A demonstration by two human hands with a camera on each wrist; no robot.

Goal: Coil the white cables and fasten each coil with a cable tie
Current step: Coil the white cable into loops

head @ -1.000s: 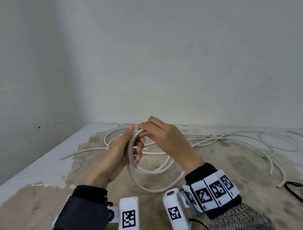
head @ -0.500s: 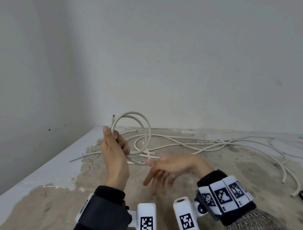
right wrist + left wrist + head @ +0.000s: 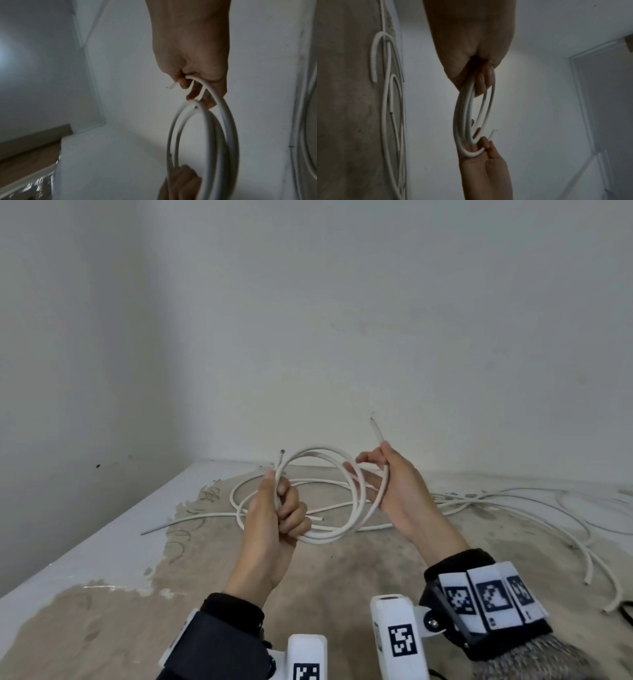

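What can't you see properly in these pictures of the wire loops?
- Cable tie: none shows in any view.
- Coil, head view: where it passes through the left hand, curled fingers cover it, so the loop count there is unclear.
- Loose cables on the table: cut off by the head view's right edge.
- Right wrist view: the coil's lower part is blurred and cut off by the bottom edge.

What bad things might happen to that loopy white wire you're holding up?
1. The coil is not tied, and no cable tie shows. If the left hand loosens its grip, the loops may spring apart.
2. The right hand pinches only the free end, which might slip loose.
3. Lowered, the coil could tangle with the loose cables on the table.
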